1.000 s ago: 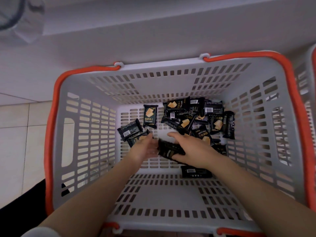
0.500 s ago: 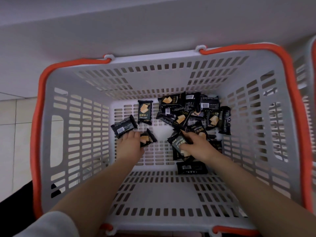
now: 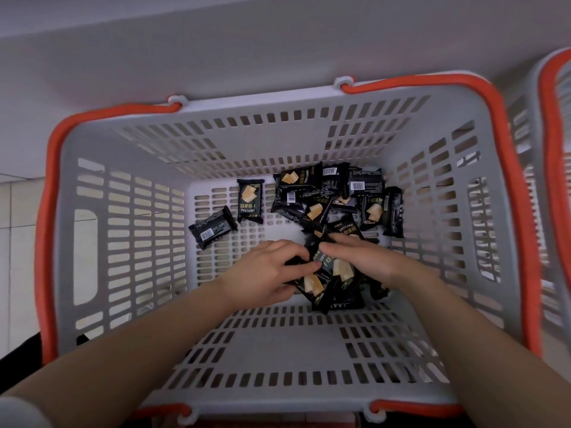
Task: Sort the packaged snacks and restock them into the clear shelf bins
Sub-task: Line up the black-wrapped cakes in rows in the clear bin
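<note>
Both my hands reach down into a grey slotted basket (image 3: 148, 304) with orange handles. Between them is a small bundle of black snack packs (image 3: 332, 273) printed DRYCAKE. My left hand (image 3: 268, 273) grips the bundle from the left, fingers curled onto it. My right hand (image 3: 367, 261) holds the same bundle from the right, fingers over its top. A heap of several more black packs (image 3: 333, 196) lies at the basket's far right. Two single packs lie apart to the left, one face up (image 3: 249, 200) and one barcode up (image 3: 213, 227).
A second basket with an orange rim (image 3: 553, 168) stands close on the right. A pale wall or shelf face (image 3: 216, 57) runs behind the basket. Tiled floor (image 3: 18, 236) shows at the left. No clear shelf bins are in view.
My left hand has moved right from the basket's left side with a pack and met my right hand. The packs each hand held are now pressed together in one bundle.
</note>
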Available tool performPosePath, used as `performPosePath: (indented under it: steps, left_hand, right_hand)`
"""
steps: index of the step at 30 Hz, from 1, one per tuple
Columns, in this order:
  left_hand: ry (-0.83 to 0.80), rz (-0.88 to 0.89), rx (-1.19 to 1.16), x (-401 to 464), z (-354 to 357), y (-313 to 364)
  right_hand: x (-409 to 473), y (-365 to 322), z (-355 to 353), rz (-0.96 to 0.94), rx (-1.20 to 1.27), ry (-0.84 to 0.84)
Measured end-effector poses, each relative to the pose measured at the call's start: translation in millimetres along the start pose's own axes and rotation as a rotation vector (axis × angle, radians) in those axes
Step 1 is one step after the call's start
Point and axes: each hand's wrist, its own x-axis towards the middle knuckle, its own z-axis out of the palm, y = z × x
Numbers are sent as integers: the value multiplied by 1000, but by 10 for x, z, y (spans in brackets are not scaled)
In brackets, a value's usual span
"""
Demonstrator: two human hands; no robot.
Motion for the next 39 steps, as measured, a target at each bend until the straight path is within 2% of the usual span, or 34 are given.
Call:
performPosePath:
  steps: [2,4,8,11,13,15,18,22,24,25,28,29,30,32,35,37,39]
  left_hand:
    - [35,-37,-64,14,16,28]
    - [72,-161,-100,-8,46,41]
    - [90,-591,-171,-123,134,-89]
    - [177,-938,-124,-300,185,-355]
    - [206,-1099,-71,-402,208,-515]
    - [153,-1184,-23,-459,246,-621]
    - [-32,-1257,26,-479,295,-714]
    - [-154,-1167,102,-399,262,-737]
    - [-66,-1131,-142,-330,204,-596]
    - [31,-1164,-381,-287,182,-468]
    - [393,-1407,-1366,-85,164,-45]
    - [425,-1458,-1545,-23,191,52]
    - [388,-1487,-1588,42,205,116]
    - [287,-1526,-1426,133,250,150]
    - [298,-1572,-1335,163,343,121]
    - [313,-1606,-1394,152,373,142]
    - [348,-1612,-1615,140,365,155]
  right_hand:
    - [-49,-6,-22,-52,-33,-52]
    - [-64,-13,-26,-56,-9,-54]
    - [16,34,-38,-66,72,58]
    - [58,81,-33,-52,95,142]
    - [81,114,-29,-32,134,138]
    - [107,129,-20,-10,179,119]
    - [119,145,-4,17,247,125]
    - [125,169,-14,33,303,130]
    - [132,181,-22,47,344,140]
    - [139,186,-28,45,367,144]
    - [178,176,-27,16,406,155]
    - [194,163,-8,-1,404,170]
    - [207,149,17,-14,386,193]
    - [233,141,50,-40,309,253]
    - [239,182,57,-67,176,285]
    - [239,220,49,-64,141,288]
    - [223,230,42,-82,138,246]
